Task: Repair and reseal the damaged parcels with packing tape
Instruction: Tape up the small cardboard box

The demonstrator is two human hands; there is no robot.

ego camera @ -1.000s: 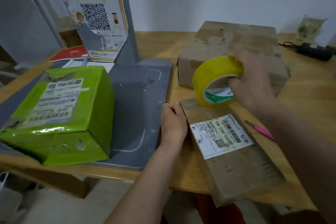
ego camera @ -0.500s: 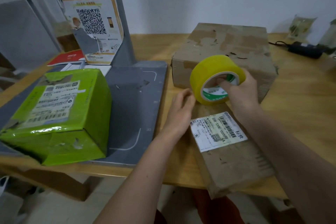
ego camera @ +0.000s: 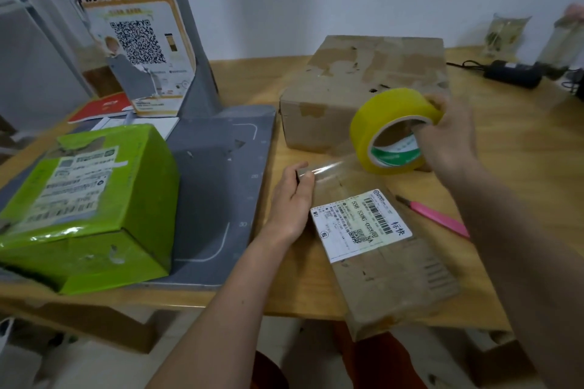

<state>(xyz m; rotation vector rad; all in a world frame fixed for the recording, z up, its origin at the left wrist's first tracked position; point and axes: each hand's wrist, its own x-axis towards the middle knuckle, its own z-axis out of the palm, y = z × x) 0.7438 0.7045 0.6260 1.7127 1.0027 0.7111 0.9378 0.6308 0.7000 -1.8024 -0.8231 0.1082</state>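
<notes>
Flat cardboard parcel (ego camera: pixel 379 246) lay near-centre on wooden table (ego camera: pixel 521 167) | left hand (ego camera: pixel 292 199) pinched tape end — right hand (ego camera: pixel 448 139) gripped yellow tape roll (ego camera: pixel 390 133) | advice: keep strip taut, press flat.

Soft, even indoor light; wide-angle bending at edges, perhaps slight motion blur.

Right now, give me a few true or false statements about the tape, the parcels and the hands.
1. The right hand holds the yellow tape roll. True.
2. The left hand grips the pink cutter. False: it pinches the tape's free end at the flat brown parcel; the cutter lies on the table.
3. A clear tape strip stretches between roll and left hand. True.
4. The green parcel sits on top of the big cardboard box. False: it sits on the grey mat.
</notes>
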